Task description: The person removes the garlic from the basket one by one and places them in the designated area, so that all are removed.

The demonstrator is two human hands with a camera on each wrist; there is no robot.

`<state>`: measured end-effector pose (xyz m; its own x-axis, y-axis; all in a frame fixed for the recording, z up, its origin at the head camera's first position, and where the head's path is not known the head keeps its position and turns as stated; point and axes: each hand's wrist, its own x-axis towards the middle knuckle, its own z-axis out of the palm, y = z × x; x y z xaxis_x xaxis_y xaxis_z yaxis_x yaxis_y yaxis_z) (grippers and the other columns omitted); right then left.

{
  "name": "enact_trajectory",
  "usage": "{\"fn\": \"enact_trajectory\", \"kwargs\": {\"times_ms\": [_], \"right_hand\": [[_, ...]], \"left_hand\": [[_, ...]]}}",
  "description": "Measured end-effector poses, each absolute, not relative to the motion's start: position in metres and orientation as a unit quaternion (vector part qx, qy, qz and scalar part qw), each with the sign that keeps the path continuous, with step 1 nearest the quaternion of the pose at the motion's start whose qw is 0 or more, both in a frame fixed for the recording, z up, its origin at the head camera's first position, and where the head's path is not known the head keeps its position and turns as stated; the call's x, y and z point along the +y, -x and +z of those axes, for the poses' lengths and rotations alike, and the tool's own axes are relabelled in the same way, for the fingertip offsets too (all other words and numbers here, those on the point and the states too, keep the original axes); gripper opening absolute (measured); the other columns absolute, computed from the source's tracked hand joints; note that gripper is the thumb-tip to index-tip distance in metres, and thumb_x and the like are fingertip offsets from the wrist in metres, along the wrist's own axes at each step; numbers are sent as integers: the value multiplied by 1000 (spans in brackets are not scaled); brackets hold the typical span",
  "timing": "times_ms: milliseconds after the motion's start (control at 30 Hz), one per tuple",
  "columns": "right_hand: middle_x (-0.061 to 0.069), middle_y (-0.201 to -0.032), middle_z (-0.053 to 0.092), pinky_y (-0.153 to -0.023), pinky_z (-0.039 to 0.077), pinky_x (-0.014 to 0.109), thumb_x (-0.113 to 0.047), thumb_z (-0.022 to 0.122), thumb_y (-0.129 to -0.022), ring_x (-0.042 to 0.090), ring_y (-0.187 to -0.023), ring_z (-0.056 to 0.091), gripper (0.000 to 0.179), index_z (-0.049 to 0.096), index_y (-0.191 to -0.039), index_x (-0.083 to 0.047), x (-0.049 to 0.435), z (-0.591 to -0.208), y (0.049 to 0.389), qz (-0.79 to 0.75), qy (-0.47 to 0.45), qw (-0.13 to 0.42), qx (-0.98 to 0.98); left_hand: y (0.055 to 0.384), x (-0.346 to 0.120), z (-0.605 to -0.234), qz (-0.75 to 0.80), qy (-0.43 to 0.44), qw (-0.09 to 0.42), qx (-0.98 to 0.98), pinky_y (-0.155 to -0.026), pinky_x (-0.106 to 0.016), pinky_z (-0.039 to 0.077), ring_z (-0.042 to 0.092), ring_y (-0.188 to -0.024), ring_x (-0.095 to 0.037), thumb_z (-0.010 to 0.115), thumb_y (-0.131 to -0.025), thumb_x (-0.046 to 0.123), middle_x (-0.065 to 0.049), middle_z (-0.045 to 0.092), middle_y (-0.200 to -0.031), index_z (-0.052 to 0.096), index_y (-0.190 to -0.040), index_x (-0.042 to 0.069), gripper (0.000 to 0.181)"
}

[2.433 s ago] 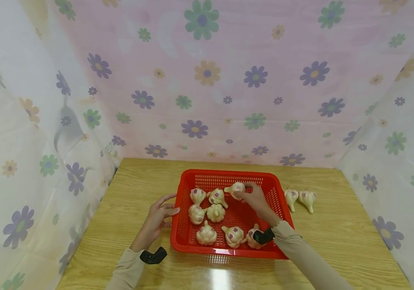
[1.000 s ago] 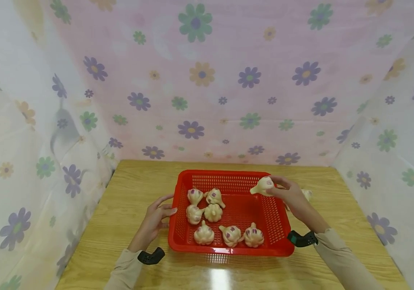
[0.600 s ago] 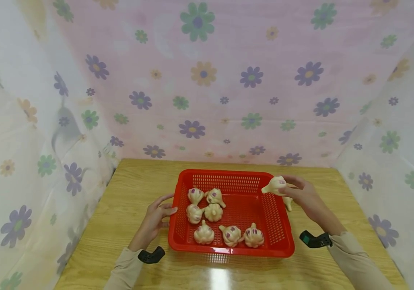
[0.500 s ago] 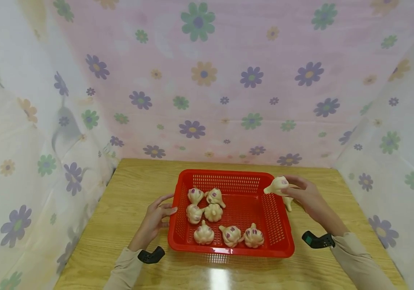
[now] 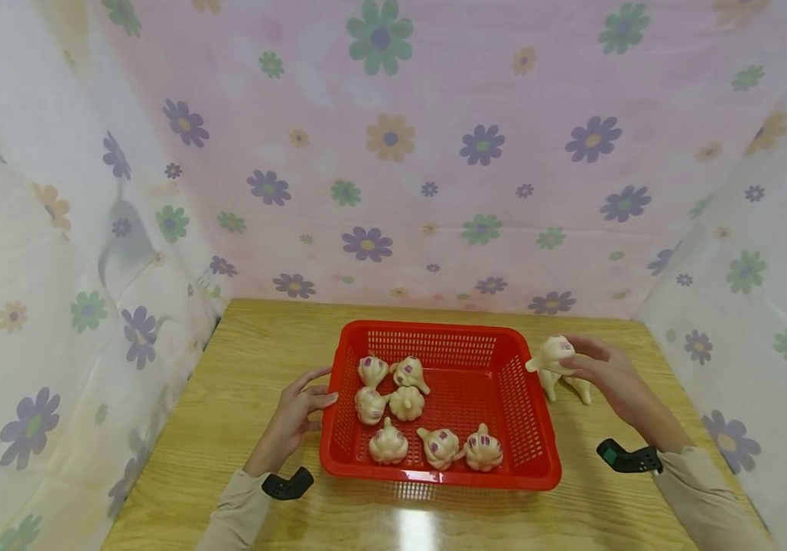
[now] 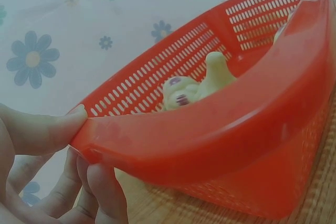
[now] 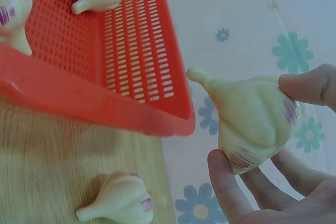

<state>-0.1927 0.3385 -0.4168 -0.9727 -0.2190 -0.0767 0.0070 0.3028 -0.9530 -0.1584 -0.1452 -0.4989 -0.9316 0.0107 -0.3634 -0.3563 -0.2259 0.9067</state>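
A red plastic basket with slotted walls stands mid-table, holding several garlic bulbs with purple marks. My left hand pinches its left rim between thumb and fingers, as the left wrist view shows at the rim. Past the basket's right wall, my right hand holds a garlic bulb in the air, its stem pointing left. In the right wrist view, thumb and fingertips grip that bulb. Below it, two more bulbs lie on the table, partly hidden; one bulb shows in the right wrist view.
The wooden table extends to both sides of the basket. Flowered cloth hangs behind the table and along its left and right sides. Black wrist devices sit on both forearms.
My right hand has lifted the garlic bulb out of the basket and carried it right, over the right rim. My left hand stays on the left rim.
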Motion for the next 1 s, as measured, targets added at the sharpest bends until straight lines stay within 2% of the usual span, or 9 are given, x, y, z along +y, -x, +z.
{"fn": "enact_trajectory", "kwargs": {"times_ms": [233, 533, 1000], "right_hand": [[-11, -116, 55, -82, 50, 23, -17, 54, -97, 3, -100, 57, 46, 40, -137, 1, 352, -420, 193, -604, 69, 104, 787], [-15, -117, 47, -80, 51, 24, -17, 52, -98, 4, -96, 59, 54, 29, -141, 9, 368, -419, 195, -584, 53, 128, 800], [-19, -115, 44, -79, 51, 24, -22, 52, -98, -1, -94, 59, 58, 28, -140, 10, 388, -419, 196, -550, 36, 135, 824]], "left_hand": [[158, -145, -498, 768, 142, 121, 612, -58, -36, 54, 63, -76, -21, 68, -84, 5, -9, 60, -97, 52, -133, 14, 53], [158, -145, -498, 768, 143, 120, 613, -57, -35, 54, 63, -76, -21, 68, -84, 5, -10, 59, -97, 53, -132, 15, 52], [158, -146, -499, 768, 136, 122, 614, -59, -36, 54, 63, -77, -21, 67, -85, 5, -11, 58, -100, 52, -133, 15, 52]]}}
